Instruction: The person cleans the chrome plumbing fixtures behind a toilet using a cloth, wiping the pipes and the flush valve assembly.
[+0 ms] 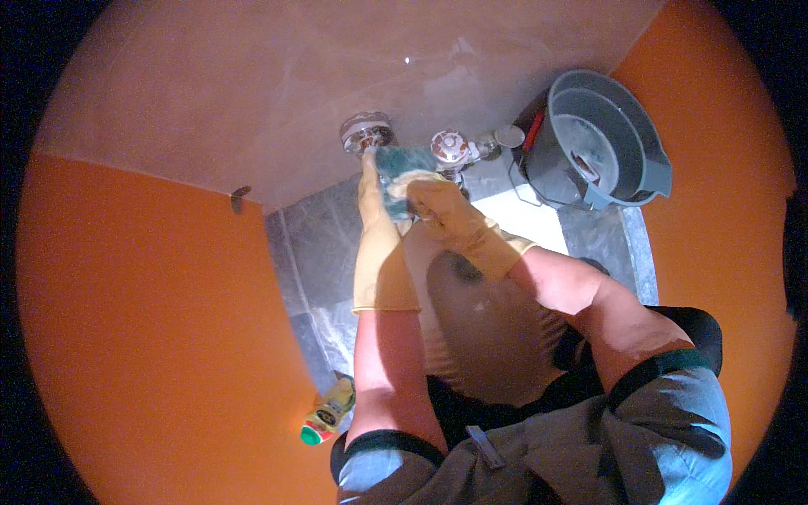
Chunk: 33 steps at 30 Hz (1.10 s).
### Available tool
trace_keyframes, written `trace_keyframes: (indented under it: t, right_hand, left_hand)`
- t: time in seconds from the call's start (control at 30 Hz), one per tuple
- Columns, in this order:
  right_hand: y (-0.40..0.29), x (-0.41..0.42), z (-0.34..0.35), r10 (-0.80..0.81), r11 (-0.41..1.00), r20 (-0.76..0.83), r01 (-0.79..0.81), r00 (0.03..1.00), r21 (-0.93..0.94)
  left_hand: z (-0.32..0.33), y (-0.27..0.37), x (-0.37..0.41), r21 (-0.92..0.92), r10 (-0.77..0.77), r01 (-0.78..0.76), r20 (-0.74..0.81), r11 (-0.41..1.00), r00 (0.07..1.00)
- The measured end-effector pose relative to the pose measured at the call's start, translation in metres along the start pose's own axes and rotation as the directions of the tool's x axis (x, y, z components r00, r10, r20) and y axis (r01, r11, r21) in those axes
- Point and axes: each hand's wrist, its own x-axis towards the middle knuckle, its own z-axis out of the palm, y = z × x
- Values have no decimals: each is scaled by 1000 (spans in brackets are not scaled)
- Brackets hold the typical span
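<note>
Both my hands wear yellow rubber gloves over a white toilet bowl, which lies in shadow below them. My right hand [429,192] presses on a green scouring pad [404,161], its fingers partly hidden. My left hand [368,173] reaches along the pad's left edge to a chrome wall fitting [366,131]; its fingers are hard to make out, and whether it grips the fitting cannot be told. Just right of the pad a round chrome valve [450,147] sticks out from the wall.
A grey bucket [596,142] with a red-gripped wire handle hangs or stands at the upper right. A yellow bottle with a green cap [328,413] is at the lower left. Orange partitions [158,303] flank both sides; a small dark hook or stop [238,198] sits on the left one.
</note>
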Motion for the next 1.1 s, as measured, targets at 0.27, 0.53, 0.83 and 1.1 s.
trace_keyframes:
  t: [0.27, 0.53, 0.83, 1.1]
  right_hand:
    - [85, -82, 41, 296, 934, -468, -356, 833, -43]
    - [20, -69, -25, 657, 733, -239, -533, 714, 423]
    - [9, 12, -24, 453, 839, -536, -544, 713, -15]
    - [14, -5, -28, 428, 901, -522, -396, 738, 178]
  left_hand:
    - [12, -5, -12, 650, 477, -393, 53, 650, 877]
    - [35, 33, -35, 674, 660, -657, 667, -337, 346]
    - [76, -13, -2, 796, 314, -538, 604, -278, 732]
    - [72, 2, 1, 796, 289, -424, 568, -433, 771]
